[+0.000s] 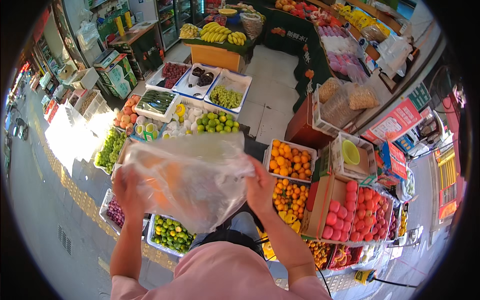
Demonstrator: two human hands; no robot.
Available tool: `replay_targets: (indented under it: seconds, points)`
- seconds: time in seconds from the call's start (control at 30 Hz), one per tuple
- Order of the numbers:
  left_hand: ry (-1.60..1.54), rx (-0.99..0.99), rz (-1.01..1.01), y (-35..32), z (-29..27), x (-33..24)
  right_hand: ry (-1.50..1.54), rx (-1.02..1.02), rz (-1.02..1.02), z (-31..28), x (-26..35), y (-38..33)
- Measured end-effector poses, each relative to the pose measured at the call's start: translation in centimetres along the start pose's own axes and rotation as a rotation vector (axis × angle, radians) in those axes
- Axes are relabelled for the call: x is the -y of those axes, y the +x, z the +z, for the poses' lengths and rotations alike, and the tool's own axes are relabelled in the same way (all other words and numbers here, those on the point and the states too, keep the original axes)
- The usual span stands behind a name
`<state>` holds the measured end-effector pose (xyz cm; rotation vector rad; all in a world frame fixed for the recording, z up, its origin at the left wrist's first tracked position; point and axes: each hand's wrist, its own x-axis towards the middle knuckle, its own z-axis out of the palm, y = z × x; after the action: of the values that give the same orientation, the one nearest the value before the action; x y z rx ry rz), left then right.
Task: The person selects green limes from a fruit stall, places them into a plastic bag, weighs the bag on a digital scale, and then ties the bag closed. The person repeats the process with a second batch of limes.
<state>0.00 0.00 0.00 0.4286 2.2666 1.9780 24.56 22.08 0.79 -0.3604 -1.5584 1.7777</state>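
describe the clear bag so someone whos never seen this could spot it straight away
Find the pink shirt at the bottom edge. Just above it, the left hand and right hand grip the thin clear bag by its sides. Unlike the filled bags at right, it is spread between two hands, orange showing through its left part.

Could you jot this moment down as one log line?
left hand: grips translucent plastic bag | right hand: grips bag's other side | bag: spread between hands | nearby: orange citrus, green grapes, bananas

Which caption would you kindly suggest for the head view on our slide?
Left hand and right hand hold a clear bag, with oranges, grapes and bananas beyond.
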Motion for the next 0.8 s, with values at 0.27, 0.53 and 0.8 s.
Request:
replay_targets:
  seconds: [0.27,0.53,0.8]
  points:
    - [0.751,0.133,-0.025,-4.4,3.9,21.4,-0.676,0.624,0.242,-5.4,-22.6,11.5]
    - [-0.615,-0.67,-0.908,-8.8,17.6,20.5,-0.727,1.198,0.603,-18.3,-36.8,22.8]
    - [-0.733,-0.689,-1.245,-7.0,28.1,16.9,-0.539,1.264,0.914,-20.0,-39.6,38.0]
